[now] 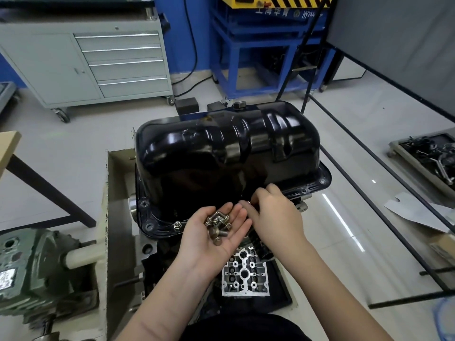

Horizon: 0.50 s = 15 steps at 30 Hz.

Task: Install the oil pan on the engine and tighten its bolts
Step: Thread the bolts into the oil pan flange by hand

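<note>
Oil pan (229,153) sits on the engine; left hand (216,232) cupped, fingers relaxed, serving up spare bolts (218,223) while right hand (275,217) fingers pinch one, likely feeding a flange hole.

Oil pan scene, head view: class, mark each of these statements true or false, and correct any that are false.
1. The left hand lies palm up with a heap of bolts in it. True.
2. The black oil pan lies on the floor beside the engine. False: it sits on the engine, with its flange down.
3. The right hand is at the pan's near flange edge. True.
4. One bolt already sits in the near flange. True.
5. The grey drawer cabinet has a drawer pulled open. False: all its drawers are closed.
</note>
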Available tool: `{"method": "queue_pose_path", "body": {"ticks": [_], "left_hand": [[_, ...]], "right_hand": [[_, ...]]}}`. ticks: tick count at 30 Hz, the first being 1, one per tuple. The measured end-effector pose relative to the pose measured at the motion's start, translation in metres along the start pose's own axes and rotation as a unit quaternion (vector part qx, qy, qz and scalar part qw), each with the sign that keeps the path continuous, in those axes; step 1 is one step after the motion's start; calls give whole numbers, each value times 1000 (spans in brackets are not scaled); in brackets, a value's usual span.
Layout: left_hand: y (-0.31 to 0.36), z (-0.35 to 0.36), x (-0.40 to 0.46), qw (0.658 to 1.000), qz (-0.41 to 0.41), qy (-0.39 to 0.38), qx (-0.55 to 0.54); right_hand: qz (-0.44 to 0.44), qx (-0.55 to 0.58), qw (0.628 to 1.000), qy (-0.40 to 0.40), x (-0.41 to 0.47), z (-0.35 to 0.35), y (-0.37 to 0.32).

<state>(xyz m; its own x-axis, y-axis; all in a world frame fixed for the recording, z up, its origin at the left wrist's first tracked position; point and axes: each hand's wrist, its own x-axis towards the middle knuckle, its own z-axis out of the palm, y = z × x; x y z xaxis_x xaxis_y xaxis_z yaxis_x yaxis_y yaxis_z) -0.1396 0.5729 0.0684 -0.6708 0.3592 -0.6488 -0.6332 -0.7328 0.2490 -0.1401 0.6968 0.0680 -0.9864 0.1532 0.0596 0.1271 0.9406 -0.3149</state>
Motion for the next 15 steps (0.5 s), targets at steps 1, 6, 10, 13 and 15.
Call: {"method": "queue_pose_path", "body": {"ticks": [1,6,10,13,15], "left_hand": [[0,1,1,1000,0,-4,3],[-6,6,4,1000,-7,-17,-2],[-13,12,5,1000,-6,-1,30],[-18,13,6,1000,-5,7,30],[-20,12,5,1000,-4,7,22]], "right_hand": [[-12,29,999,39,-4,-4,3],[-199,197,957,76,-32,-22,6],[-285,143,948,25,-36,-24,2],[-334,94,938,-17,-34,-25,5],[-342,79,936,-37,-32,-24,7]]}}
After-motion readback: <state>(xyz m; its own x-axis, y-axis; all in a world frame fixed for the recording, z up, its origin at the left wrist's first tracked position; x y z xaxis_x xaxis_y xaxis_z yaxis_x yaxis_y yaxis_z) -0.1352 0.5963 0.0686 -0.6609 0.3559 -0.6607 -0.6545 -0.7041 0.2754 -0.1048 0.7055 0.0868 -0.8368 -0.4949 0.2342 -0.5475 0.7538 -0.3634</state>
